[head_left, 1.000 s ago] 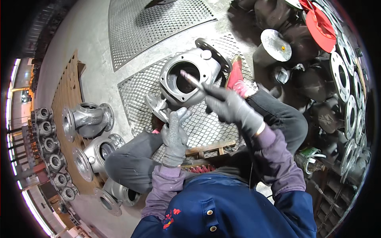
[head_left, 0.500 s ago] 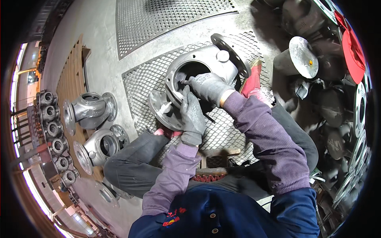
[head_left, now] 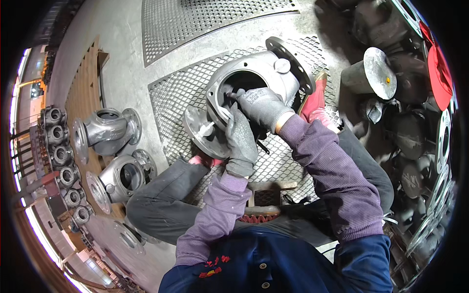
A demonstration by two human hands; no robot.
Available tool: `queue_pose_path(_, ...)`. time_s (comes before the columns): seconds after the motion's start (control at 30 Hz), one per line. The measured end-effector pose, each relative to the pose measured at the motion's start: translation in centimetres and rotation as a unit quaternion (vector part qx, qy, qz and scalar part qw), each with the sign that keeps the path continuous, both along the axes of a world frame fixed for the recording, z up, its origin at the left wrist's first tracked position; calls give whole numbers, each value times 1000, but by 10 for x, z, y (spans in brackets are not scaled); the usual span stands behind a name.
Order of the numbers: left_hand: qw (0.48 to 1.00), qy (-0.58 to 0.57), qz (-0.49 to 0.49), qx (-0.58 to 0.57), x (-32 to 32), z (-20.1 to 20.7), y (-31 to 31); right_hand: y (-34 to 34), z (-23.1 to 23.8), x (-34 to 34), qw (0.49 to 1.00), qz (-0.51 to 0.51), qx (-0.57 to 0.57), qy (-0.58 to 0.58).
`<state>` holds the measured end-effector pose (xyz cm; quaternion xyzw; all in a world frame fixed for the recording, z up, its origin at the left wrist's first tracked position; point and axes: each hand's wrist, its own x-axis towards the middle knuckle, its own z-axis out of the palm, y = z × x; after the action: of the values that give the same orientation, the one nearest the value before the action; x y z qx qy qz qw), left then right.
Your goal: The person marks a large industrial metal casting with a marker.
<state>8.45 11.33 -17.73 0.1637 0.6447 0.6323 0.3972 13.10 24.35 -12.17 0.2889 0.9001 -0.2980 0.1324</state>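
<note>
A grey cast-metal valve body (head_left: 280,83) lies in front of me with its round opening facing up. One flange (head_left: 292,61) stands at its far right, another flange (head_left: 198,128) at its near left, with a white patch on it. My right hand (head_left: 264,106), in a grey glove, is closed at the opening's near edge, its fingertips around something dark and small. Against the near rim is my left hand (head_left: 241,141), also gloved, fingers together and pointing up; what they grip is hidden. A thin black piece (head_left: 264,148) shows below my hands.
Expanded metal mesh (head_left: 171,105) lies under the valve body. Two more valve bodies (head_left: 108,128) stand to the left by a wooden pallet (head_left: 84,93). At right are a flanged cylinder (head_left: 380,73), a red cap (head_left: 439,78) and dark castings. Below my hands is a wooden frame (head_left: 271,186).
My view has shifted slightly. Both hands stay at the opening's near edge, with my right fingertips moved a little.
</note>
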Motion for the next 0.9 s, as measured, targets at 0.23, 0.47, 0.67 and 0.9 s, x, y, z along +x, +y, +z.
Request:
queue_pose_path(0.23, 995, -96, 23, -15, 0, 3, -1, 5, 6, 5, 997, 74, 2, 14)
queue_pose_path(0.47, 983, -137, 5, 123, 0, 2, 4, -4, 2, 5, 1000, 25, 14, 1)
queue_pose_path(0.67, 978, -201, 53, 26, -10, 10, 7, 0, 9, 3, 999, 37, -2, -8)
queue_pose_path(0.9, 984, -157, 27, -84, 2, 46, 21, 0, 4, 2, 999, 47, -7, -8)
